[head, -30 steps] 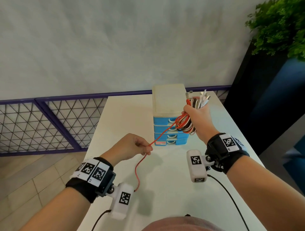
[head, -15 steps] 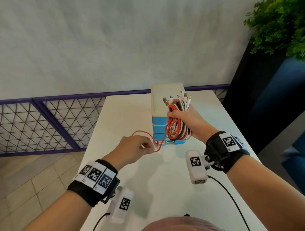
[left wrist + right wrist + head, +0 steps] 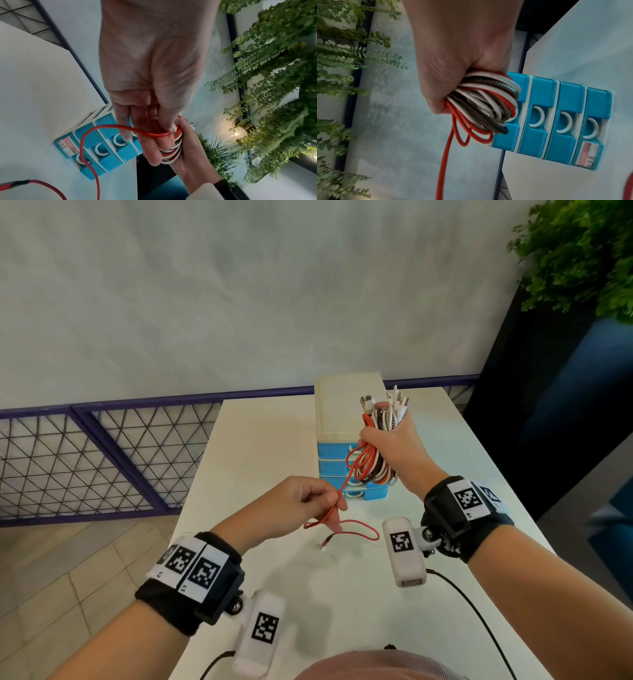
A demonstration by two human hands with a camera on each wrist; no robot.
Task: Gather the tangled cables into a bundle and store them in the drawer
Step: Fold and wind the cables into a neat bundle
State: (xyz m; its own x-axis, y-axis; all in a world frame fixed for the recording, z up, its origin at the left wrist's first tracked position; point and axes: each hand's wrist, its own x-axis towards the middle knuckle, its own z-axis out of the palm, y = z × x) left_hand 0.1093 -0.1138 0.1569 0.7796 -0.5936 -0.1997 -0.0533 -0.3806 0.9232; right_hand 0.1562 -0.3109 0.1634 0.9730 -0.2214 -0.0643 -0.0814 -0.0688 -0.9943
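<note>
My right hand (image 3: 394,446) grips a coiled bundle of cables (image 3: 376,463) (image 3: 488,106), red, white and dark, held up in front of the drawer unit (image 3: 349,440); several plugs stick up above the fist. One red cable (image 3: 346,484) (image 3: 120,128) runs down from the bundle to my left hand (image 3: 308,505), which pinches it between thumb and fingers. Its loose tail (image 3: 356,529) loops on the white table (image 3: 274,446) just below. The drawer unit (image 3: 556,121) (image 3: 102,148) is a cream-topped stack of blue drawers with white ring pulls, all closed.
A purple mesh railing (image 3: 102,453) runs along the table's far and left sides. A dark planter with green foliage (image 3: 582,254) stands at the right. Black camera leads (image 3: 479,618) trail across the near table.
My left hand slid along the red cable, lower and to the right; the cable's slack now loops on the table. My right hand with the bundle shifted slightly right.
</note>
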